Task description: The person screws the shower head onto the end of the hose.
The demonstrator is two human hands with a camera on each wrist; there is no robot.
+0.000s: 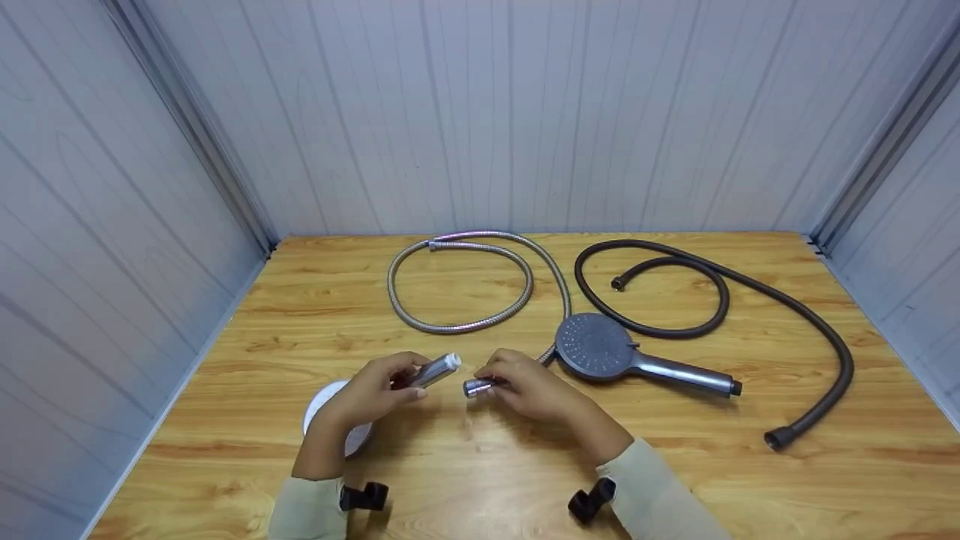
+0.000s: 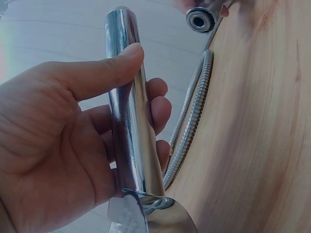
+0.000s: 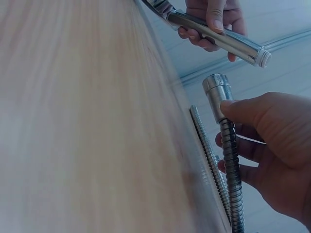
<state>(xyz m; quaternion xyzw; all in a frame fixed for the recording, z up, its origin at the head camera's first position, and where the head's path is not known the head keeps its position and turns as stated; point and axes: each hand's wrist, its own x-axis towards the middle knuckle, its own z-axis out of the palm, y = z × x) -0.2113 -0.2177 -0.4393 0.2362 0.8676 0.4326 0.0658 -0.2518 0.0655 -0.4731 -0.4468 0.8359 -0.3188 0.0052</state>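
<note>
My left hand (image 1: 376, 390) grips the chrome handle of a shower head (image 2: 127, 111), thumb on one side and fingers curled round the other. Its white threaded end (image 1: 452, 361) points to the right, while the round head (image 1: 324, 401) is partly hidden under the wrist. Between thumb and fingers of my right hand (image 1: 529, 384) is the end of a silver shower hose (image 3: 217, 92), just below its connector nut. In the right wrist view the nut's mouth faces up towards the handle's threaded tip, with a small gap between them.
Behind the hands, the silver hose (image 1: 457, 328) loops over the wooden table (image 1: 480, 480). To the right lie a grey shower head (image 1: 596, 346) and a coiled dark hose (image 1: 825, 330). Pale panel walls (image 1: 480, 120) stand at the back and both sides.
</note>
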